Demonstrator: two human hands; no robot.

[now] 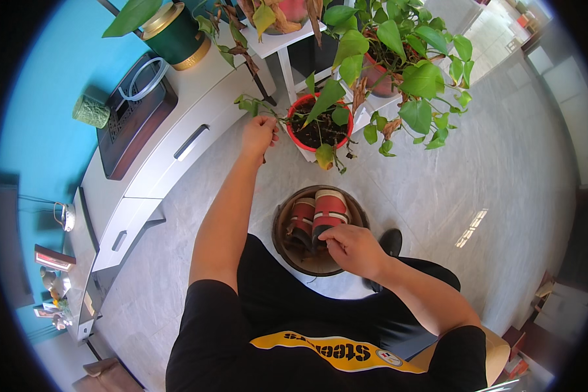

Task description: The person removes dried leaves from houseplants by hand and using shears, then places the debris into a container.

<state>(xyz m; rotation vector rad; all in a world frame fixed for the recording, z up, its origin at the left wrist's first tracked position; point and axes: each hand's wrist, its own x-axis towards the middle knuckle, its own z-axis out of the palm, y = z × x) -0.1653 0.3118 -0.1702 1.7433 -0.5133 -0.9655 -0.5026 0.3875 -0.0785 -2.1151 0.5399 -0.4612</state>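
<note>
Progress, left to right: the left hand (258,136) is at the far left of centre, beside the red-rimmed pot (351,122). Its fingers are curled narrow near a trailing stem; whether they grip it cannot be told. To the near right, the round basin (278,243) on the floor contains brown scraps (294,242), which suggests that some dry matter is already collected. The right hand (357,251) is above the basin's near right edge, fingers bent close together; any held item cannot be confirmed. Yellowed and browned foliage remains on the plants, so the work appears incomplete.

Condition, left to right: the potted plant (328,100) stands in the red-rimmed pot, far centre. Small green leaves extend left toward the left hand. Dark soil (315,135) shows through sparse growth. Larger green leaves occupy the centre; a yellowing leaf (325,157) hangs over the near rim.
</note>
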